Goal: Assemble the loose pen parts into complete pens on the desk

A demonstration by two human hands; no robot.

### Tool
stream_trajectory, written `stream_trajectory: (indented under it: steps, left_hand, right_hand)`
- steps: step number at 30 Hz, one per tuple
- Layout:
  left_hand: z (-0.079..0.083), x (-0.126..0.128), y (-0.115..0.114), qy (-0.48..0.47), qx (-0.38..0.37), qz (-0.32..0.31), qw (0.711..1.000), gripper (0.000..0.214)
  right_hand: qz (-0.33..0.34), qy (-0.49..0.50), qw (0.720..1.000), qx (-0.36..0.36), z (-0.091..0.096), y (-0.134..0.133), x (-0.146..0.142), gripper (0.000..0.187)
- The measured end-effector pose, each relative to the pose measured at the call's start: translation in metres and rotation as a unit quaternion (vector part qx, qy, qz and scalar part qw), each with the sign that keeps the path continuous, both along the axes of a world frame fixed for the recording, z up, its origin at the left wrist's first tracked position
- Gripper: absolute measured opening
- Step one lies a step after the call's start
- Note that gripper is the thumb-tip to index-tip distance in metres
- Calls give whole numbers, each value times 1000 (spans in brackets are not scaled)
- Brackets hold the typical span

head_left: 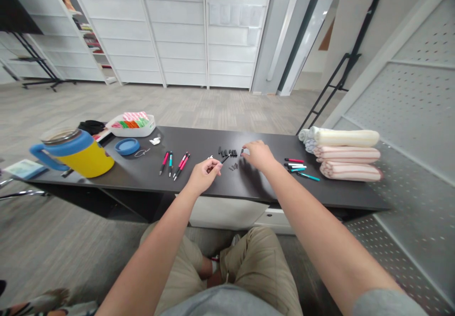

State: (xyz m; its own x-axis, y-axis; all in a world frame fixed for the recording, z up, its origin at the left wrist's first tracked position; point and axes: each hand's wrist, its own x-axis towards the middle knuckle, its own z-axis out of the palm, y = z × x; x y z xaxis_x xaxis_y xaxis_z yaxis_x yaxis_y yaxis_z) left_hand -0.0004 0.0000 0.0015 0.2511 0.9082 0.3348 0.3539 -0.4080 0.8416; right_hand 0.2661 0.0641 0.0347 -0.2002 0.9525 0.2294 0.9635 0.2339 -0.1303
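Note:
My left hand (204, 176) is closed in a pinch around a slim pen part, whose dark end (226, 158) points up and to the right over the table. To the right, my right hand (259, 154) hovers just above the tabletop, thumb and fingertips closed on a small black piece (245, 151). Between the hands lie several short black cylindrical pieces (223, 153) and a small cluster of thin dark grey bits (233, 167). Pink and teal pens (181, 166) lie left of my left hand. Pink, white and teal pen barrels (295, 166) lie right of my right hand.
On the dark table (220, 138), a yellow and blue mug (83, 157), a blue lid (127, 146), white earbuds (155, 141) and a white basket (132, 127) of colourful packets occupy the left. Rolled towels (350, 154) are stacked at the right end, beside a perforated panel (415, 102).

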Motion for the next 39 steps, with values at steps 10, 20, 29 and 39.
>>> stream_trajectory:
  steps: [10, 20, 29, 39]
  left_hand:
    - [2, 0, -2, -23, -22, -8, 999, 30]
    - [0, 0, 1, -12, -12, -8, 1000, 31]
    - [-2, 2, 2, 11, -14, -6, 1000, 29]
    - [-4, 4, 1, 41, -11, -21, 999, 30]
  right_hand:
    - [26, 14, 999, -27, 0, 17, -8, 28]
    - [99, 744, 649, -126, -32, -67, -33, 44]
    - [86, 848, 487, -189, -40, -80, -42, 26]
    - [41, 831, 543, -113, -45, -81, -46, 35]
